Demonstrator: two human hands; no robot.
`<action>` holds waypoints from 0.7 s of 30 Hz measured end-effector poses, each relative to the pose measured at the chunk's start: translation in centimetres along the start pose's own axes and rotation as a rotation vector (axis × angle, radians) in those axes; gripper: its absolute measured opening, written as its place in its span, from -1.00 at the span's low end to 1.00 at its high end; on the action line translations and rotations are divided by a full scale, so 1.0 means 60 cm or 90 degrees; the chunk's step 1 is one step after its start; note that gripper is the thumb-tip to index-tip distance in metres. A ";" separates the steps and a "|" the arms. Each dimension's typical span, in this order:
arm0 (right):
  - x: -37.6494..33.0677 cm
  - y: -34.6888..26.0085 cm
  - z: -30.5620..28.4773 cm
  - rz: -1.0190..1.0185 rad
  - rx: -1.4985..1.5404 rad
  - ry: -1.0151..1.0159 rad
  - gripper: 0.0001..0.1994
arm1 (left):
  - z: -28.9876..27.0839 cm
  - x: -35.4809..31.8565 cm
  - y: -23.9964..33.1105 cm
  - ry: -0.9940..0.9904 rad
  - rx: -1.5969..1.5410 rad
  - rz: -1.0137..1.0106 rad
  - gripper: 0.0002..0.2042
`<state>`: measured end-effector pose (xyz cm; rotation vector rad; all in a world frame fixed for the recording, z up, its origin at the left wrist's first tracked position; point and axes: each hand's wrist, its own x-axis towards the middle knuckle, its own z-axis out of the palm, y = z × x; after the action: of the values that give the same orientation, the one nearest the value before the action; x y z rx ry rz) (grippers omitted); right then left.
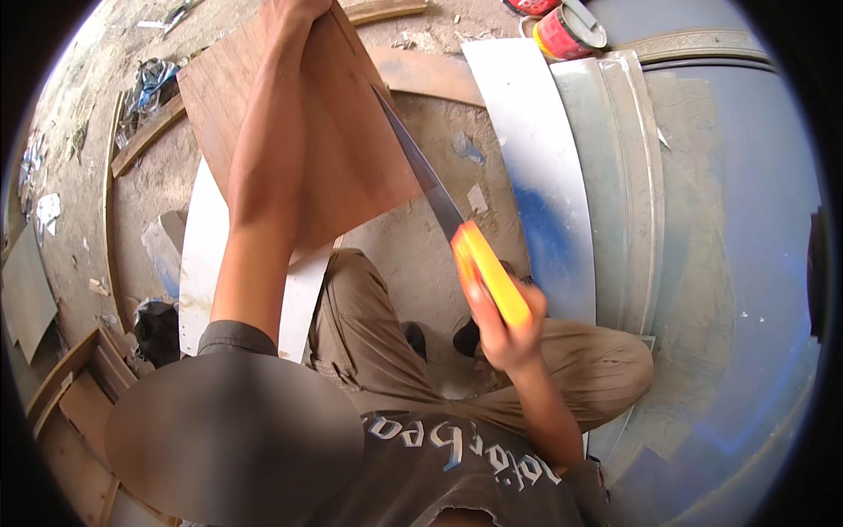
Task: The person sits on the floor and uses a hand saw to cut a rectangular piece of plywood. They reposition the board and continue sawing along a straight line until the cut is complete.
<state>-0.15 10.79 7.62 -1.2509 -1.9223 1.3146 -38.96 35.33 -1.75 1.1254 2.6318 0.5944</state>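
A brown plywood board [351,149] lies slanted in front of me, over the left side of my lap. My left arm stretches across it, and my left hand [301,7] is closed on its far edge, partly cut off by the top of the picture. In my right hand [509,327] is a handsaw [436,200], my fingers wrapped round its yellow and orange handle. The saw's dark blade runs up and left along the board's right edge, its tip at or in the wood. Some blur covers the right hand.
A white and blue curved panel [540,167] lies to the right, beside a large bluish-grey surface [738,220]. Red and yellow cans [571,31] stand at the far right. Wood strips [149,136], a black plastic bag [158,332] and a wooden frame [75,378] lie leftward on the dusty floor.
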 end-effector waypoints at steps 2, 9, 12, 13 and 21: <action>0.030 -0.011 0.029 0.054 0.049 0.038 -0.77 | -0.005 0.003 -0.001 0.015 0.005 0.022 -0.34; -0.119 -0.103 -0.061 0.058 -0.040 -0.057 -0.86 | -0.036 -0.008 -0.019 -0.021 -0.013 -0.010 -0.33; -0.089 -0.064 -0.015 0.052 -0.035 0.015 -0.84 | -0.012 -0.003 0.002 0.004 -0.007 0.018 -0.33; -0.029 -0.002 0.002 -0.266 -0.291 0.037 -0.88 | -0.005 -0.004 -0.008 0.004 -0.009 0.019 -0.33; -0.054 -0.070 0.005 -0.031 -0.037 0.001 -0.90 | -0.017 0.017 -0.041 0.001 -0.030 0.009 -0.33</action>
<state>-0.64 7.32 11.57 -1.2241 -1.9898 1.2413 -41.57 34.24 -1.99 1.1319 2.5987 0.6568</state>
